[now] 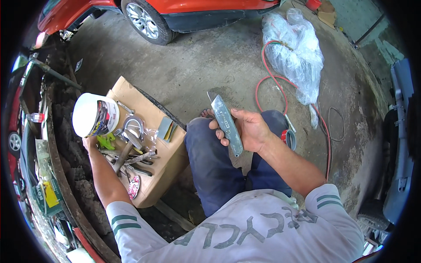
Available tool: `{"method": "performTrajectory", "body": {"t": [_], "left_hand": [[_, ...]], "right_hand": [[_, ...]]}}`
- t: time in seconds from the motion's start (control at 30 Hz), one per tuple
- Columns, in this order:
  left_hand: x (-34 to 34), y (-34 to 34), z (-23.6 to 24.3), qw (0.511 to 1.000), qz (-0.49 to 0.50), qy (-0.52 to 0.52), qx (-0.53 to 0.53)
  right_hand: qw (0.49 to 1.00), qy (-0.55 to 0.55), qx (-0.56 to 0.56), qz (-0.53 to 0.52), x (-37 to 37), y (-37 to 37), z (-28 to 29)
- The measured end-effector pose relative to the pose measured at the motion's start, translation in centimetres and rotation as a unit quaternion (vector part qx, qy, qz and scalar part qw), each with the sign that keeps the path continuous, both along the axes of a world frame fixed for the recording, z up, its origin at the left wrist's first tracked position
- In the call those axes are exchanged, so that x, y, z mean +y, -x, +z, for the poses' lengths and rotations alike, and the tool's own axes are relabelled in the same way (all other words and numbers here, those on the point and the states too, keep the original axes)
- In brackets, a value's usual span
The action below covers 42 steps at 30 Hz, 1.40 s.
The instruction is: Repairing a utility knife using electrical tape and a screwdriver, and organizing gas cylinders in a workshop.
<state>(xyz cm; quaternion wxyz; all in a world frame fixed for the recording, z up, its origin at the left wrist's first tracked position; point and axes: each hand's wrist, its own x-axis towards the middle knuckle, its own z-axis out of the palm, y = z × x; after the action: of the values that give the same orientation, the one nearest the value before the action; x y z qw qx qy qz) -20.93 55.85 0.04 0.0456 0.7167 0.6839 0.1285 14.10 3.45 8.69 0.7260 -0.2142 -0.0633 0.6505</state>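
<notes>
In my right hand (252,130) is a grey-green metal utility knife (227,127), held over my lap. Its blade is out and points up and away from me. My fingers are wrapped around the knife's handle. My left hand (90,142) is at the lower side of a white plastic bucket (83,115) with a dark printed label. The bucket hides the fingers of that hand. Beside it on a cardboard box (169,160) lie a hammer (123,156), a roll of tape (133,126), a bright green object (105,140) and several hand tools.
Sandpaper sheets (166,128) lie on the box's right side. A red hose (264,79) loops over the concrete floor by a heap of clear plastic sheeting (293,48). A red car (206,9) stands ahead. A grey ring-shaped roll (290,139) is by my right knee.
</notes>
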Motion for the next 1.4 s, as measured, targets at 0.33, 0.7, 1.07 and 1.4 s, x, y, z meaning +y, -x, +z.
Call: {"method": "performTrajectory", "body": {"t": [0.33, 0.7, 1.07, 1.4], "left_hand": [[1.5, 4.7, 7.5, 0.763, 0.166, -0.003, -0.625], [-21.4, 2.3, 19.1, 0.554, -0.21, -0.003, -0.805], [-44.2, -20.2, 8.0, 0.477, -0.163, 0.471, -0.724], [-45.6, -26.2, 5.2, 0.357, -0.21, 0.631, -0.656]], "right_hand": [[0.999, -0.041, 0.028, -0.007, -0.7, 0.1, -0.2], [0.997, -0.068, -0.02, -0.012, -2.1, 0.7, 0.3], [0.985, 0.054, -0.09, -0.14, -3.2, 0.8, 1.2], [0.848, 0.179, -0.421, -0.269, -2.9, -0.7, -2.4]]}}
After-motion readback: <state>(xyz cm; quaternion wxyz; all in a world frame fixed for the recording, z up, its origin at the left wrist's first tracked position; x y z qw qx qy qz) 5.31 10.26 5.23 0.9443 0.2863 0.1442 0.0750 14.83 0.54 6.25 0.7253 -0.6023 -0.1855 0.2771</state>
